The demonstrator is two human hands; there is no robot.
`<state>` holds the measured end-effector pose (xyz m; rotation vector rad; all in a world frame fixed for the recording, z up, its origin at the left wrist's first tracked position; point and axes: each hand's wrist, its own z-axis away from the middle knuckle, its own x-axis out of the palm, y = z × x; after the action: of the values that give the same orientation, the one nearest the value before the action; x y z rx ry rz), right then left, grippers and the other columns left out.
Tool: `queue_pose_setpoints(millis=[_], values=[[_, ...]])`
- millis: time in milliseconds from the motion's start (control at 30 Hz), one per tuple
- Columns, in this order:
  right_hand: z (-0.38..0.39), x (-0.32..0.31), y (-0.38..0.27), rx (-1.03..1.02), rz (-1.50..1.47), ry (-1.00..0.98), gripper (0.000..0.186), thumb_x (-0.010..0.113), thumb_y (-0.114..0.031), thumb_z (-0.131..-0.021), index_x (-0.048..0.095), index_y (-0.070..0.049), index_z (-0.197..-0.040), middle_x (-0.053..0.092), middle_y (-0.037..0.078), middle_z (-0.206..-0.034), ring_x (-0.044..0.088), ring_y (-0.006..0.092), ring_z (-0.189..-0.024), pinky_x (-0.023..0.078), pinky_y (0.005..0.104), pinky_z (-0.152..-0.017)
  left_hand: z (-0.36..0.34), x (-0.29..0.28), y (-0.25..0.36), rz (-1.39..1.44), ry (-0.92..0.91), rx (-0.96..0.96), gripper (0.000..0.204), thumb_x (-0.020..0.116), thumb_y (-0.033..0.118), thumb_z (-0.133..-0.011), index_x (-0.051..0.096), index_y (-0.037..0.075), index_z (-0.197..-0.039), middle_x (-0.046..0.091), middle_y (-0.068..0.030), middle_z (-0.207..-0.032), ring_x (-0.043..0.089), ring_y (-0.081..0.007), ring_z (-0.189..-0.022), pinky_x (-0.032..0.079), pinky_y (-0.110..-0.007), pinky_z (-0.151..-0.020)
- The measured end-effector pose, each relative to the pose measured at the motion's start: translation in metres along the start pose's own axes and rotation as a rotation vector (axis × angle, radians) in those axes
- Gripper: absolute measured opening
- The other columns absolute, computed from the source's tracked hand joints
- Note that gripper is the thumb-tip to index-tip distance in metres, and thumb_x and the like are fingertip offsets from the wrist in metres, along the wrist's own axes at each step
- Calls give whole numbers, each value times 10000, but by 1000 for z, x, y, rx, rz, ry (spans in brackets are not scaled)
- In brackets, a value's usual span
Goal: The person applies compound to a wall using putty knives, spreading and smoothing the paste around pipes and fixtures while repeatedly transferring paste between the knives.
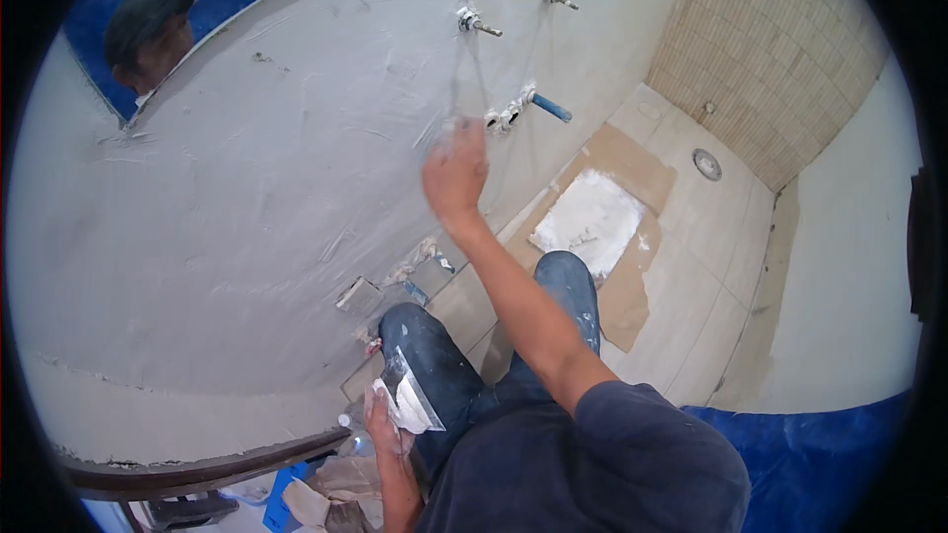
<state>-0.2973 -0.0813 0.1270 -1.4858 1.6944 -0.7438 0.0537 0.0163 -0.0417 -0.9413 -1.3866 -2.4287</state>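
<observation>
My right hand [456, 170] is raised to the grey plastered wall [247, 188], fingers closed and smeared by motion on something I cannot make out, just left of two rough holes [502, 120] and a blue pipe [553, 110]. Low at the left, my left hand [387, 426] grips a wide putty knife [413, 397] loaded with white compound, beside my left knee. Above the holes, two metal fittings [474, 25] stick out of the wall. Near the wall's bottom are small patched openings [357, 296].
A cardboard sheet [627, 321] with a white powder-covered slab [583, 222] lies on the tiled floor near a drain [707, 165]. Blue sheeting [810, 464] is at lower right, clutter [336, 494] at lower left. A capped head [148, 30] shows at upper left, possibly reflected.
</observation>
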Motion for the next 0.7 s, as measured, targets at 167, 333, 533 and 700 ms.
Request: queue_pose_setpoints(millis=[167, 333, 533, 700], values=[[19, -21, 22, -35, -83, -164, 316, 519, -113, -843, 548, 62, -1104, 551, 262, -1069, 549, 435, -1012, 444, 489, -858, -4, 6, 1, 1, -61, 34, 377, 510, 172, -974, 444, -11, -1297, 598, -122, -1191, 618, -254, -1065, 515, -400, -909], [-16, -10, 65, 229, -2, -158, 300, 502, -122, -865, 529, 81, -1085, 562, 293, -1043, 538, 457, -1030, 426, 502, -879, 1, 11, 6, -28, -6, 30, 374, 499, 179, -978, 451, -1, -1303, 598, -123, -1196, 621, -256, -1061, 510, -398, -917], [-29, 4, 29, 220, -15, -102, 315, 513, -115, -857, 527, 81, -1104, 547, 277, -1064, 538, 445, -1046, 429, 482, -894, 3, 4, 6, -23, 12, 23, 394, 523, 174, -968, 439, -15, -1303, 597, -118, -1170, 617, -236, -1049, 507, -382, -907], [20, -9, -6, -287, 37, -84, 271, 525, -66, -841, 566, 45, -1085, 555, 238, -1047, 552, 424, -975, 444, 459, -875, 1, 5, 4, -79, 80, 22, 401, 523, 212, -971, 456, 1, -1306, 596, -124, -1204, 628, -256, -1051, 509, -401, -914]])
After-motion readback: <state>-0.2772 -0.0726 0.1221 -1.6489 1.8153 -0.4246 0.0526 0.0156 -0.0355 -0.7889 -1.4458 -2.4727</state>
